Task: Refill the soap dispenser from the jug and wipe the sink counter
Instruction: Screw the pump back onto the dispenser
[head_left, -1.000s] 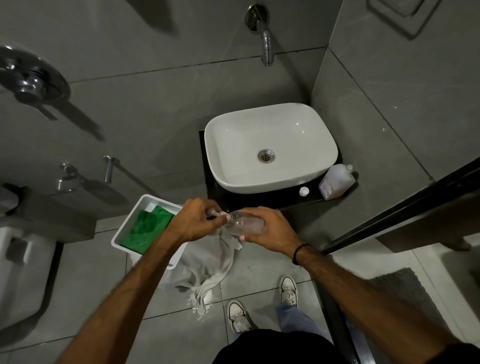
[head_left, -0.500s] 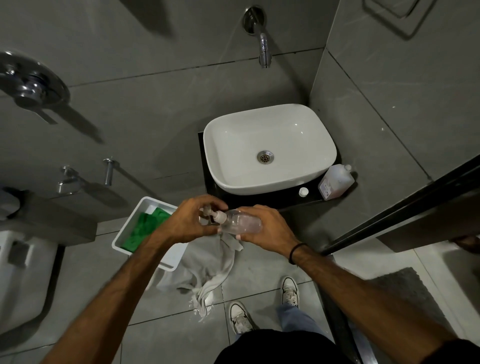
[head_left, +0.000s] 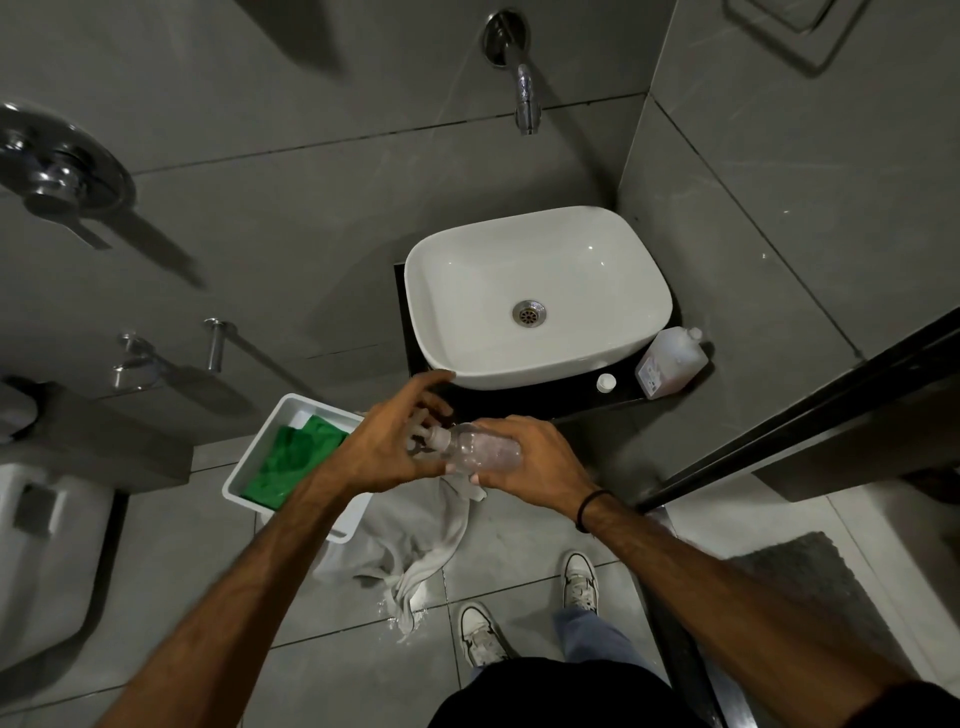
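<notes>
Clearly the soap dispenser lay on its side in mid-air, just near of the sink counter, with my right hand wrapped round its clear body and a grey cloth hanging below it. My left hand sat at the pump head, fingers curled loosely about it; whether they pinched the collar I could not tell. I judged the bottle light, near empty, thin plastic that would give under a squeeze and turn slick once soapy, so the ribbed middle was the place to grip, firmly but without crushing. The pump wanted holding low at its threaded collar, not by the nozzle, which looked frail. The jug stood at the far right corner of the counter, beside the white sink, its small cap lying just left of it. I judged it heavier, best taken around its flat sides. A white tub with a green cloth sat to the left
</notes>
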